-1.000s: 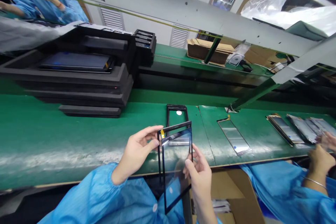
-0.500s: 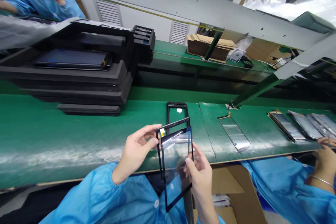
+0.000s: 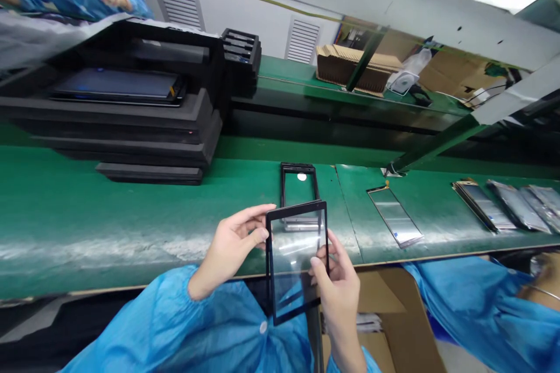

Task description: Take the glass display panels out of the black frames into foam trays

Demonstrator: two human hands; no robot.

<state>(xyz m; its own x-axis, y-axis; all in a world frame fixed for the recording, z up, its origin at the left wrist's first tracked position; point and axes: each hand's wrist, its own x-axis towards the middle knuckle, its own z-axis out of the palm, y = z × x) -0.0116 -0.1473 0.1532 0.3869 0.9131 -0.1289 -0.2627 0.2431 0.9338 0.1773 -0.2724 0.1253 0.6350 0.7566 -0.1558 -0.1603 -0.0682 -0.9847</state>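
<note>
My left hand point(image 3: 231, 247) pinches the upper left edge of a thin black rectangular frame point(image 3: 268, 262). Over this frame lies a clear tablet touch glass with a black border point(image 3: 292, 268), which my right hand point(image 3: 339, 285) grips along its right edge, thumb on the front face. The two pieces overlap closely, so most of the frame is hidden; I cannot tell whether they touch all round. Just behind them, on the green bench, lie black frames point(image 3: 283, 183), partly covered by the glass.
Stacked black foam trays point(image 3: 161, 116) with a screen point(image 3: 118, 86) inside stand at left. Another touch glass point(image 3: 395, 215) lies right of my hands, then several stacked panels point(image 3: 483, 207). A co-worker's sleeve point(image 3: 472, 303) is at right. A cardboard box point(image 3: 406, 320) sits below the bench edge.
The touch glass has moved up onto the black frame, and their top edges now line up. A yellow-white tab seen earlier at the frame's corner is covered. The view has shifted slightly.
</note>
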